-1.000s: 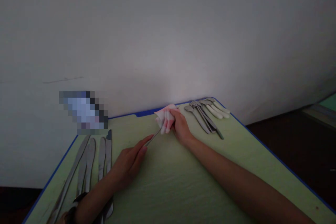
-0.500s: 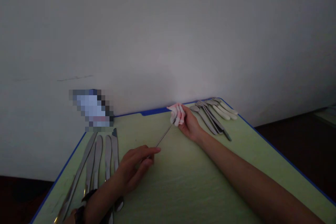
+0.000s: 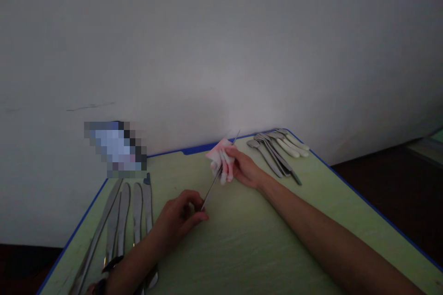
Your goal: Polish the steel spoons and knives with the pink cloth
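A slim, straight metal table knife (image 3: pixel 211 189), seen almost edge-on, slants up above the table. Its lower end is pinched between the thumb and fingers of my left hand (image 3: pixel 183 214). My right hand (image 3: pixel 244 166) grips a crumpled pink-and-white cloth (image 3: pixel 223 159) folded around the knife's upper part. The knife's tip pokes out past the cloth's top; the stretch inside the cloth is hidden.
Several table knives (image 3: pixel 122 216) lie on the green, blue-edged table (image 3: pixel 242 239), partly under my left forearm. Spoons and other cutlery (image 3: pixel 275 159), some white-handled (image 3: pixel 292 147), lie at the back right. A blurred-out phone (image 3: pixel 116 147) leans against the wall (image 3: pixel 221 55).
The cloth in my right hand has slid down along the knife, toward my left hand, so the tip now shows beyond it. My left fingers have curled more around the lower end.
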`<state>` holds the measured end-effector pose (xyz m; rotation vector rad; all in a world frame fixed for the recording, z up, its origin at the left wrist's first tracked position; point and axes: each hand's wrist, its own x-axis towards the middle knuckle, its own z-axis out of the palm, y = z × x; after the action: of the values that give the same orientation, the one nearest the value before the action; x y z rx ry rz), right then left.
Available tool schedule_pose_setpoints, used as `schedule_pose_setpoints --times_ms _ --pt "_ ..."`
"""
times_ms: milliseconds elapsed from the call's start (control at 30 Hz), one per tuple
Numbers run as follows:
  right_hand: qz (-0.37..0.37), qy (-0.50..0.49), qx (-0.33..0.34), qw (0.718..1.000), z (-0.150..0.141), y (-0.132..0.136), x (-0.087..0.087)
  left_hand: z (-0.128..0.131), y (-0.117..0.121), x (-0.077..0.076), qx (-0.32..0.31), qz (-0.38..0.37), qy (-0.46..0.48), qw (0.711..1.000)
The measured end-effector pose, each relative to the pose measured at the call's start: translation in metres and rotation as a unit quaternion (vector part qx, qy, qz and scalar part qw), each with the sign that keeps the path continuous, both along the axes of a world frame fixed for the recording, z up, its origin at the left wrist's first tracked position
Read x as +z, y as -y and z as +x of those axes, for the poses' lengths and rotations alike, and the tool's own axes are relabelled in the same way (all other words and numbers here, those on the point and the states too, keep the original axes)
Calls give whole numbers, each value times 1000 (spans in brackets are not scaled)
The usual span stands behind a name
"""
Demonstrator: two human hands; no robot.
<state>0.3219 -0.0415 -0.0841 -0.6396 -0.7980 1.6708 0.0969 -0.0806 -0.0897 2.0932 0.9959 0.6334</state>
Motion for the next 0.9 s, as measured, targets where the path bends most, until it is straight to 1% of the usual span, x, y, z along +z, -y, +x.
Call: schedule_pose_setpoints --times_ms 67,133,300,400,500,600,667,767,833,900 --pt "14 16 30 999 0 0 -1 2 -2 4 24 5 -28 999" --pt "15 18 28 999 0 -1 -2 3 -3 6 34 9 -38 999" --pt "0 8 10 1000 0 -3 -5 6 -3 6 10 8 -51 999" --pt "4 15 3 1000 -1 -2 -3 5 -1 4 23 3 -27 999" --pt "12 37 12 999 -3 1 0 4 1 3 38 17 8 999" --pt "-8 22 5 1000 -4 0 0 2 0 2 20 42 -5 999" --pt "-33 -18 -30 999 -4 -3 -2 1 -1 1 -1 55 -24 998" --pt "-70 -82 -87 990 0 -9 -7 0 -3 -1 -22 75 -47 996" --pt "-89 -103 -95 986 3 -12 -9 -1 -3 0 -36 82 -65 994" --pt "-92 -108 -93 985 5 -13 -11 0 -2 1 -65 89 -90 990"
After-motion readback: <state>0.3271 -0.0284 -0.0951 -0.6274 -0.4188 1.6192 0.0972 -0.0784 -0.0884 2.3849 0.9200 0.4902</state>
